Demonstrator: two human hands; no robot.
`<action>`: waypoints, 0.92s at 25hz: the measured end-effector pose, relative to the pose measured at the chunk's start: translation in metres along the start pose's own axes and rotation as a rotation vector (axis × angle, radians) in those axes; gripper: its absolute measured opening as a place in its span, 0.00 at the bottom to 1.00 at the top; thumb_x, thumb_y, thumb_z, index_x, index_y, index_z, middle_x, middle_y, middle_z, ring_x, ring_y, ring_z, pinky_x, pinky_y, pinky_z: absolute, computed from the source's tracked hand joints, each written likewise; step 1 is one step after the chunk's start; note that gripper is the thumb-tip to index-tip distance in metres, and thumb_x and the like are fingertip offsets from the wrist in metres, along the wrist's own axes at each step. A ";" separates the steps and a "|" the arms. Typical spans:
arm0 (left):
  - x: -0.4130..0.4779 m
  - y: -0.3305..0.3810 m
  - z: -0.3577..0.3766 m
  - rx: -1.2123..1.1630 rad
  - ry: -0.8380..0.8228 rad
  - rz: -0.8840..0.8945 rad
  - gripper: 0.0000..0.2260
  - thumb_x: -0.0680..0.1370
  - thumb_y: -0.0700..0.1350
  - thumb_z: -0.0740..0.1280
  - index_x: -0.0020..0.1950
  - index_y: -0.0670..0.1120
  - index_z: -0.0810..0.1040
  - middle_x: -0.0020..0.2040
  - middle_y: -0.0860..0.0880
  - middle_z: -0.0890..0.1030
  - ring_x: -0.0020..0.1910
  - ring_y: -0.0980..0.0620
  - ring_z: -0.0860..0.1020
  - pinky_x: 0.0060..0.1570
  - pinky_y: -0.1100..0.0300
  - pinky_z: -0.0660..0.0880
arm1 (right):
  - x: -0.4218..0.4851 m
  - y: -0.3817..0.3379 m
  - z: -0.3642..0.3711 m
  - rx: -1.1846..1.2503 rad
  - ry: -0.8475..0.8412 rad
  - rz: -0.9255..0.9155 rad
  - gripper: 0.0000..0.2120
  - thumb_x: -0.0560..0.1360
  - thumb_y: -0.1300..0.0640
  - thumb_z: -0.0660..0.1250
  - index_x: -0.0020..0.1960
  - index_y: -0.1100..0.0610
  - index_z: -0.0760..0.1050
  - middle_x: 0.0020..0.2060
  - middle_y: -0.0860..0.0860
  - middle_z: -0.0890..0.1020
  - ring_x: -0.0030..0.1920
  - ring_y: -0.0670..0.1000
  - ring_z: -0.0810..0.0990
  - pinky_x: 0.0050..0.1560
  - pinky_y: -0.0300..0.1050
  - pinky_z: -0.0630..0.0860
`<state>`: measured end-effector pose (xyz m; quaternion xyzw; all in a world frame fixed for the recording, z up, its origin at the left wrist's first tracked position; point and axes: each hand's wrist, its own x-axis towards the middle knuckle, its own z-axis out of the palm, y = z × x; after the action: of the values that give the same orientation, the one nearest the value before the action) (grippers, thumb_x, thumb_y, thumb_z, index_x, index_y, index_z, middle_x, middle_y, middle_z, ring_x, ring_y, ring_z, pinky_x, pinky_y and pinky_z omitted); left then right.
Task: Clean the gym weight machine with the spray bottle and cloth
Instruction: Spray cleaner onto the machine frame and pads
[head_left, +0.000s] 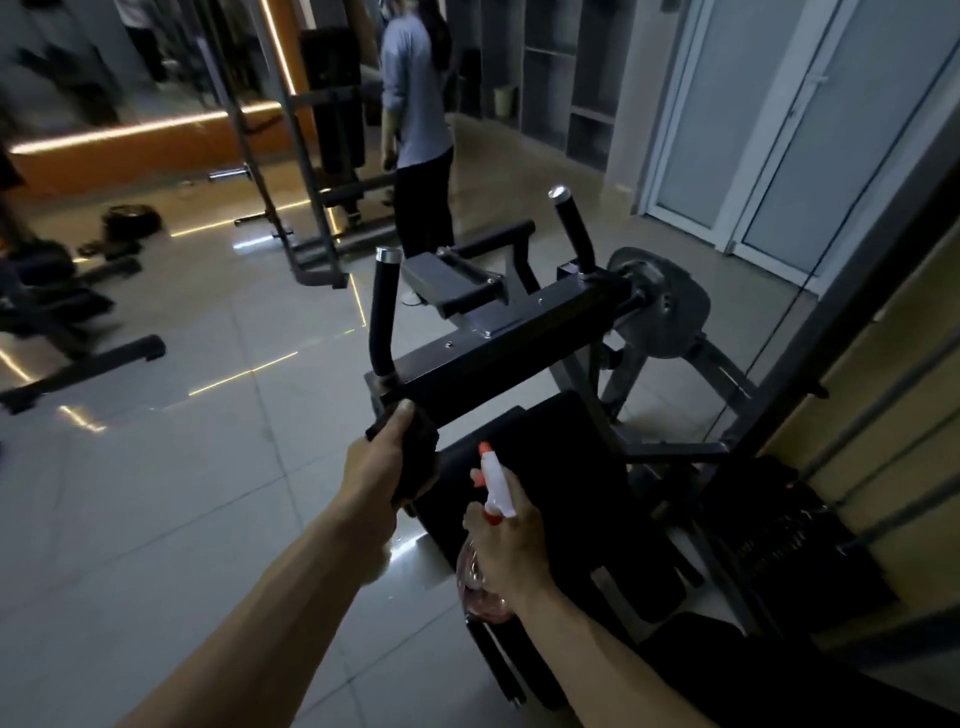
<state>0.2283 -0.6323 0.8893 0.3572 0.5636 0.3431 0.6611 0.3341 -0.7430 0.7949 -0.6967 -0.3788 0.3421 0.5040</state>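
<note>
My left hand is closed around a dark cloth, pressing it on the near end of the weight machine's black crossbar, just below its left handle. Right of that, my right hand grips the spray bottle, nozzle toward the crossbar, above the black seat pad.

Dim room; orange light strips glow upper left, glaring off the glossy floor tiles. Edges bend and blur.
</note>
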 end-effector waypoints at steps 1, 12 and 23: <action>0.003 0.003 -0.008 0.006 0.006 0.005 0.17 0.79 0.57 0.70 0.59 0.46 0.79 0.53 0.42 0.85 0.48 0.42 0.85 0.35 0.56 0.80 | 0.001 0.002 0.012 0.005 -0.009 0.031 0.21 0.80 0.56 0.67 0.72 0.44 0.71 0.62 0.42 0.79 0.59 0.43 0.79 0.61 0.43 0.80; 0.075 0.049 -0.026 0.024 -0.111 0.008 0.17 0.79 0.55 0.71 0.58 0.43 0.80 0.49 0.42 0.86 0.45 0.43 0.85 0.47 0.49 0.82 | 0.043 -0.002 0.062 0.048 0.264 0.142 0.07 0.79 0.35 0.61 0.49 0.36 0.71 0.44 0.47 0.81 0.41 0.48 0.84 0.45 0.54 0.83; 0.125 0.037 0.121 0.182 -0.284 -0.044 0.16 0.80 0.53 0.71 0.58 0.42 0.77 0.47 0.40 0.85 0.36 0.45 0.84 0.39 0.52 0.81 | 0.139 0.027 -0.064 0.064 0.421 0.201 0.23 0.81 0.37 0.60 0.71 0.47 0.74 0.51 0.42 0.80 0.49 0.45 0.84 0.54 0.49 0.82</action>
<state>0.3623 -0.5167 0.8722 0.4481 0.5009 0.2224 0.7063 0.4604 -0.6559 0.7719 -0.7706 -0.1831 0.2494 0.5572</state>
